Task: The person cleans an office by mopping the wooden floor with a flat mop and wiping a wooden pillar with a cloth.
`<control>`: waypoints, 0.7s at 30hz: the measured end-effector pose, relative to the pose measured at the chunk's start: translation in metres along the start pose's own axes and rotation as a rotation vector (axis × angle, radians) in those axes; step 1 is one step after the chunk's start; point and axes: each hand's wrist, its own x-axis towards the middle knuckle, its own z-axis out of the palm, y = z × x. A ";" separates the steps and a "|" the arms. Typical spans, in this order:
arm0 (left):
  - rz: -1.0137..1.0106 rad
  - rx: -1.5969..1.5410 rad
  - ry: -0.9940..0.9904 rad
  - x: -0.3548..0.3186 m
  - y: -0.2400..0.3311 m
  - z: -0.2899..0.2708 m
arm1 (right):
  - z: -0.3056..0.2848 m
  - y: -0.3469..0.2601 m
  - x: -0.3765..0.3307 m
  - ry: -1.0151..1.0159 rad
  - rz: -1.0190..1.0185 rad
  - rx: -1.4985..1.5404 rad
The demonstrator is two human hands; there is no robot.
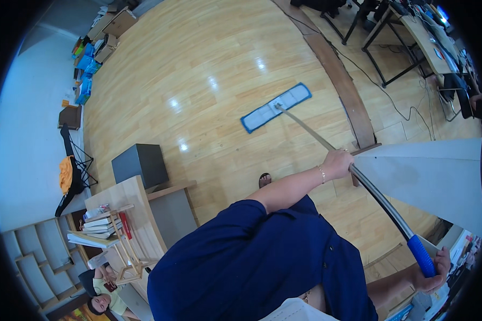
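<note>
**Head view: blue-fringed, grey-white rectangular fabric mop head (290,100) ahead & left of L hand (338,163)**

L fingers are wrapped snug round the shiny silver metal pole (379,198), approx. midway along it; R hand (438,270) has its fingers curled at the lower end of the ribbed blue plastic grip (421,255), back & right of the L fingers. Key relation: mop head lies flat on the glossy pale wood-look floor (198,117), out past the L fingers & to their left; L hand is much nearer to it than R. Its long axis runs crosswise to the pole, near-left end to far-right end, w/ the pole joined abt mid-head. Far-right end sits near, but apart from, the long flat brown strip (341,83) ahead of the L fingers. Tall flat white panel (428,166) stands just R of those fingers.
</note>
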 end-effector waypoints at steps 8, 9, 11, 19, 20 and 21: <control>-0.186 0.130 0.167 -0.143 -0.076 -0.074 | 0.084 -0.058 -0.040 -0.215 0.193 0.569; -0.214 0.102 0.201 -0.164 -0.093 -0.080 | 0.100 -0.075 -0.046 -0.244 0.243 0.652; -0.279 0.099 0.234 -0.210 -0.127 -0.092 | 0.135 -0.108 -0.066 -0.341 0.330 0.827; -0.555 0.184 0.324 -0.345 -0.208 -0.131 | 0.202 -0.184 -0.103 -1.038 0.340 1.494; -0.543 0.185 0.317 -0.353 -0.209 -0.132 | 0.200 -0.188 -0.108 -1.026 0.341 1.483; -0.549 0.189 0.342 -0.358 -0.209 -0.132 | 0.197 -0.189 -0.111 -1.086 0.356 1.507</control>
